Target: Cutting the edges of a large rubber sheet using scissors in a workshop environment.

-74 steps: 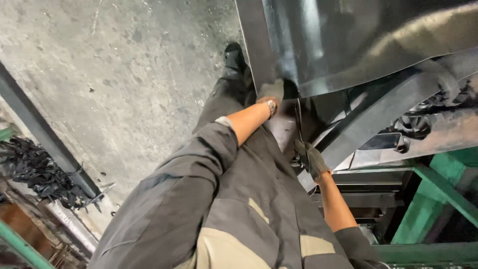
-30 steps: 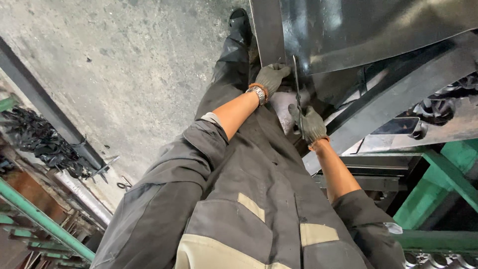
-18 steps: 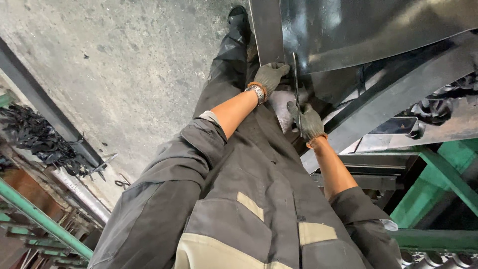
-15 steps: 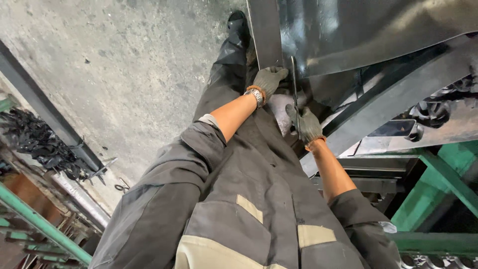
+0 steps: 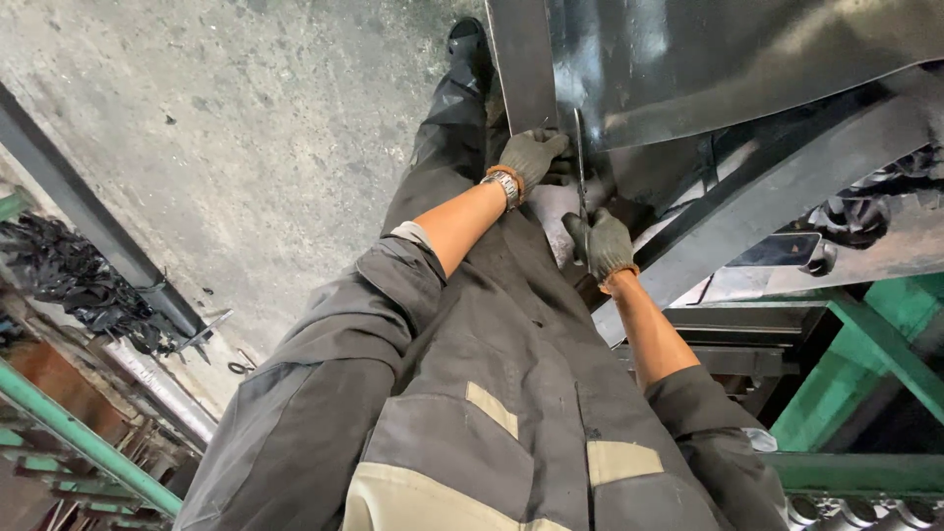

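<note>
rough grey concrete floor (image 5: 246,128) is spreading out to the left of the dark metal sheet (image 5: 708,59), which is lying glossy and black across the top right of the view. a person in a grey work suit is standing right at the near edge of that sheet, one black boot (image 5: 467,39) planted just left of it. both hands are wearing dark gloves. the left hand (image 5: 532,157) is curling its fingers over the sheet's lower edge, close to its left corner, with a metal wristwatch (image 5: 505,185) showing just below the glove. the right hand (image 5: 602,243) is sitting a little lower and to the right, below the sheet's edge, closed around the lower end of a thin dark strip (image 5: 580,182) that is running upward from the fist to the sheet; whether this strip is a tool or a cut sliver of the sheet, i cannot tell. below the sheet to the right, a dark steel beam (image 5: 777,197) is slanting across, and green-painted frame bars (image 5: 875,344) are standing further below it. far to the left of the sheet, a heap of black scrap strips (image 5: 74,285) is lying beside a dark floor rail (image 5: 88,226), with a green pipe (image 5: 79,438) crossing the bottom corner.
</note>
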